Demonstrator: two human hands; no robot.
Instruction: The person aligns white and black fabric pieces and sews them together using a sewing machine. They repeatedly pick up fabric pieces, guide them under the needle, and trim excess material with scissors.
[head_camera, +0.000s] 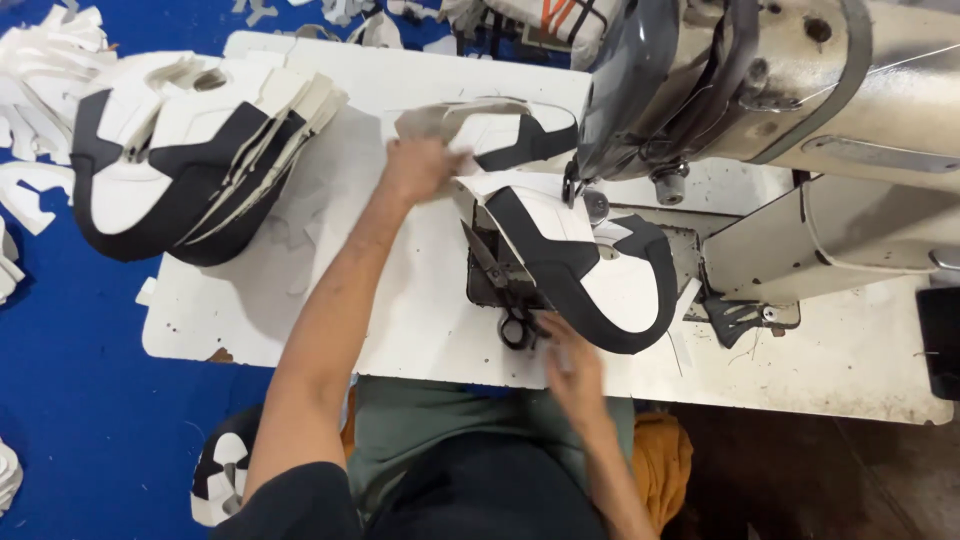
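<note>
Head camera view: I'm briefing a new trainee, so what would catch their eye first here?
The grey metal sewing machine fills the upper right, with a white-and-black curved shoe upper under it. The left hand presses white pieces; the right hand rests near black-handled scissors. A stack of matching uppers sits far left.

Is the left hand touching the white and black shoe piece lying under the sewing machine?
Touching. The head view shows the left hand pressed flat on the far edge of the shoe piece, fingers overlapping its white part, with no gap between them.

Shoe upper (590, 270): white panels, black trim. Stack of uppers (185, 160): same white/black. Table (400, 300) white, floor (80, 380) blue, sewing machine (800, 90) grey-beige, scissors (505, 290) black.
</note>
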